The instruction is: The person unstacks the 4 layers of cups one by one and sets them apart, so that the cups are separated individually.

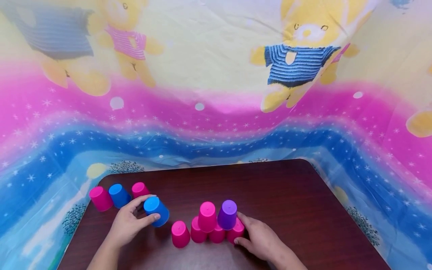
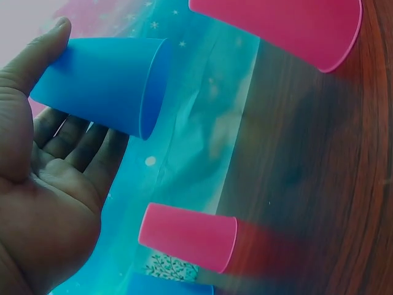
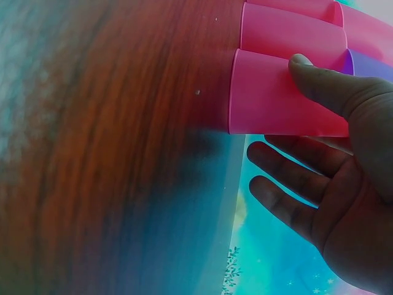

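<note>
My left hand [image 1: 126, 225] grips an upside-down blue cup [image 1: 156, 213] between thumb and fingers. In the left wrist view, this blue cup [image 2: 101, 83] is held clear of the table, its open rim away from the palm. My right hand [image 1: 261, 238] holds the sides of the rightmost lower pink cup [image 1: 236, 231] of a small stack; in the right wrist view, the thumb presses on that pink cup [image 3: 276, 98]. On the stack's lower row stand an upper pink cup [image 1: 207, 215] and a purple cup [image 1: 227, 214]. At the row's left end stands another pink cup [image 1: 180, 234].
Farther back on the left, a pink cup [image 1: 101, 198], a blue cup [image 1: 119, 195] and a second pink cup [image 1: 139, 189] stand upside down near the edge of the dark wooden table [image 1: 287, 191]. A patterned cloth [image 1: 216, 123] hangs around the table.
</note>
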The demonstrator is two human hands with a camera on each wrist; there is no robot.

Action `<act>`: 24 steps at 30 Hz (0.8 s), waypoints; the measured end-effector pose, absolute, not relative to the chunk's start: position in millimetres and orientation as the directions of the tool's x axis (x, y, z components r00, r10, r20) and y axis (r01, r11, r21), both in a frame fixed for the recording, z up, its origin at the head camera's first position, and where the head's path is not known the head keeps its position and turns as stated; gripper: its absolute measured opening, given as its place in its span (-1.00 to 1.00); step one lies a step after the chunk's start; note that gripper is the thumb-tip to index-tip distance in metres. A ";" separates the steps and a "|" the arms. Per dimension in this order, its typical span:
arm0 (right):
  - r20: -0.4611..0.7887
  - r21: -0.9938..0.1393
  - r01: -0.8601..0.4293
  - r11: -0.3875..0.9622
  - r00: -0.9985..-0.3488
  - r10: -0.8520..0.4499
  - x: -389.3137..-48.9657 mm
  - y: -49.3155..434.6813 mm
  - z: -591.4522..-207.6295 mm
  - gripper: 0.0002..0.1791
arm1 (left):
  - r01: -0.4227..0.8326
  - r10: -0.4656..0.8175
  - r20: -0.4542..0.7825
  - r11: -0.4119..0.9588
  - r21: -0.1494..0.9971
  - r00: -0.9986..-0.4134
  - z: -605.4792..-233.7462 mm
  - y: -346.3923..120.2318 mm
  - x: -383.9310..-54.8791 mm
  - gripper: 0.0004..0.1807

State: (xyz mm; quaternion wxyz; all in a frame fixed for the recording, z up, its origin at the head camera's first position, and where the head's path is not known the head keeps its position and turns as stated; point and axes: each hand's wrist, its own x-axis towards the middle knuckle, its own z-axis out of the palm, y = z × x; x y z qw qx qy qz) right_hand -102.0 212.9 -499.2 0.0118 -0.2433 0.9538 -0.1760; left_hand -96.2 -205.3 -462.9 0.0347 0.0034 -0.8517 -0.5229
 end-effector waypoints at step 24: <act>0.080 -0.333 -0.467 0.819 -0.879 -0.469 -101.2 212.9 -500.2 -0.15 | -0.082 -0.151 -0.012 0.465 0.882 -0.988 -484.1 -235.5 -90.7 -0.16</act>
